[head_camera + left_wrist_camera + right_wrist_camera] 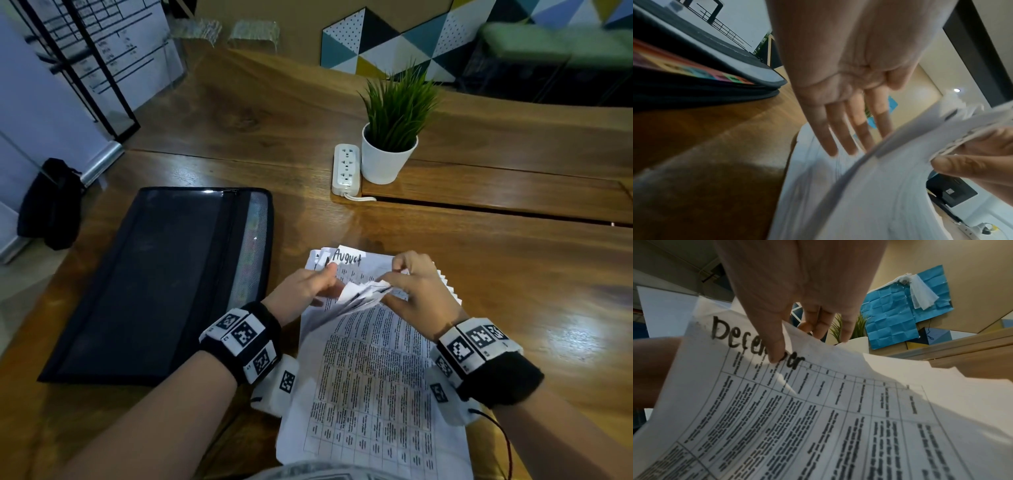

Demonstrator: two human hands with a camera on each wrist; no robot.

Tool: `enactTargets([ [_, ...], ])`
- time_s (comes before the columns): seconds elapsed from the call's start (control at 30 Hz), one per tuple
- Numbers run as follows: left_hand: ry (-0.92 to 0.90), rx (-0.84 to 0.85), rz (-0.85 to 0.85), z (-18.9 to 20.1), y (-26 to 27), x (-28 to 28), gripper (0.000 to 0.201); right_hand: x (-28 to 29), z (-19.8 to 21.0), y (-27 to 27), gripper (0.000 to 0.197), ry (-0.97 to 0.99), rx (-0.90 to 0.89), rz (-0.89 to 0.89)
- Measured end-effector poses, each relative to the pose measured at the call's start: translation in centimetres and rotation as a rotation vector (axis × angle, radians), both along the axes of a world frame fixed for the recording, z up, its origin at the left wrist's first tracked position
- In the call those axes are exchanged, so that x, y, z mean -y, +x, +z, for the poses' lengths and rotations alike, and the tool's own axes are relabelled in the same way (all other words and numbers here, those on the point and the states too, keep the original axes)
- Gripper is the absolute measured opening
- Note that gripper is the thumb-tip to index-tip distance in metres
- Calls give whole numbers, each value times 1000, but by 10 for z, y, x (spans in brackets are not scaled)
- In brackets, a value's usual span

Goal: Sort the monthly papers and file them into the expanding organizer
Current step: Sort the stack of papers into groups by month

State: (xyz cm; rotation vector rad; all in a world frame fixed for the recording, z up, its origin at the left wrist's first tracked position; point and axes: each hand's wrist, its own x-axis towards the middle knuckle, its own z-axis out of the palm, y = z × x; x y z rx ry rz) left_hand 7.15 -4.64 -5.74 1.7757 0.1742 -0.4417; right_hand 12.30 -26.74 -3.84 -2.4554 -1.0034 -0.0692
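Note:
A stack of printed table sheets (370, 377) lies on the wooden table in front of me. Its far end shows a sheet marked "August" (347, 257). My right hand (414, 284) pinches the lifted top edge of a sheet; in the right wrist view this is the "December" sheet (818, 418), with the thumb of my right hand (795, 345) on top and the fingers behind. My left hand (308, 287) reaches with straight fingers (838, 129) under the lifted sheets onto the stack (818, 178). The black expanding organizer (164, 281) lies flat to the left, with coloured tabs (694, 71) showing at its edge.
A white power strip (346, 169) and a potted plant (390, 137) stand beyond the papers. A long slot (496, 210) runs across the table to the right. A black bag (51, 202) sits on the floor at far left.

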Motion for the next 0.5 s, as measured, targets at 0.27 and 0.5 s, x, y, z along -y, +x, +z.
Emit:
enactTargets([
  [0.27, 454, 155, 124, -18, 17, -4, 13, -1, 7, -17, 17, -40, -237, -8],
  [0.5, 344, 249, 132, -12, 20, 5, 12, 3, 8, -14, 16, -56, -197, 3],
])
